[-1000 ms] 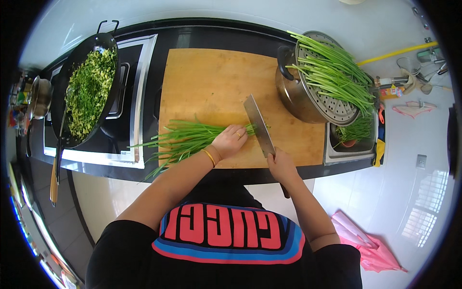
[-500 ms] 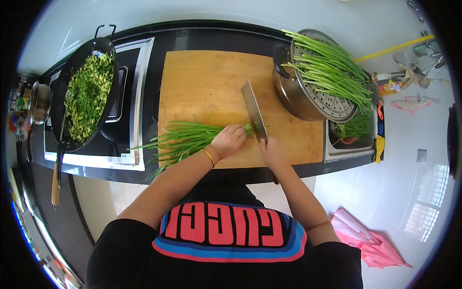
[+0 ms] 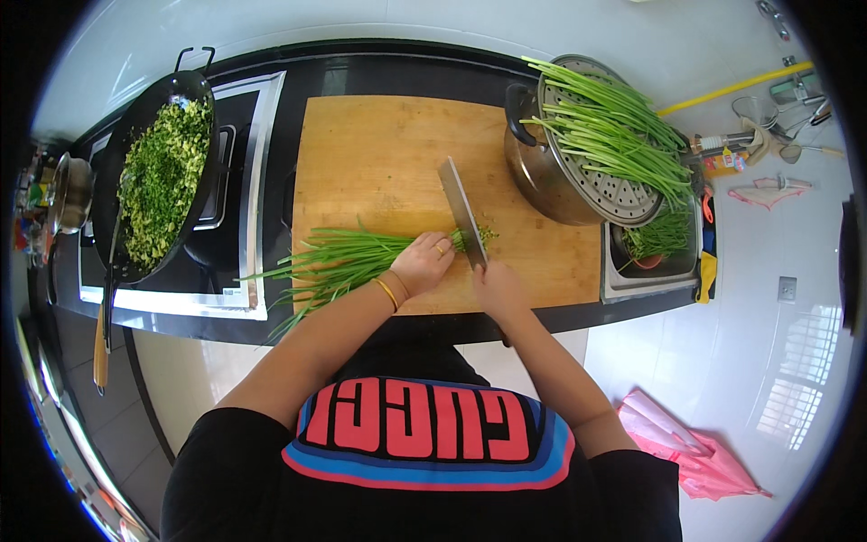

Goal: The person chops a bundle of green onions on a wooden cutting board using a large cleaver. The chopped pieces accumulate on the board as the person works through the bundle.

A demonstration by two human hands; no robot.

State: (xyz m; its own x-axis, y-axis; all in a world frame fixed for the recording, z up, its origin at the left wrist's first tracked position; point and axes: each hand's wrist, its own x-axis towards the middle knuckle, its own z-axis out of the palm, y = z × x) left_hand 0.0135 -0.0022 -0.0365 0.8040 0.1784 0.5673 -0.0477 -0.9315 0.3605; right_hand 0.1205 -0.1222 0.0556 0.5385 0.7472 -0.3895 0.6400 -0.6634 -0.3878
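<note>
A bunch of green chives [image 3: 341, 257] lies across the lower left of the wooden cutting board [image 3: 388, 149], its loose leaf ends hanging past the board's left edge. My left hand [image 3: 424, 262] is closed over the right end of the bunch, pressing it to the board. In my right hand [image 3: 498, 287] is a cleaver [image 3: 463, 210], its wide blade pointing away from me and standing right beside my left fingers, at the cut end of the chives. Small chopped chive pieces [image 3: 489, 233] lie just right of the blade.
At the left, a wok [image 3: 110, 194] holding chopped greens and yellow bits sits on the stove. A pot [image 3: 551, 185] with a perforated steamer tray [image 3: 623, 203] carries more long chives at the right. Beside it, a small sink [image 3: 623, 285] holds greens.
The cleaver and my right hand have shifted slightly left, closer to my left hand. More chopped chive pieces now show right of the blade. My left hand keeps its hold.
</note>
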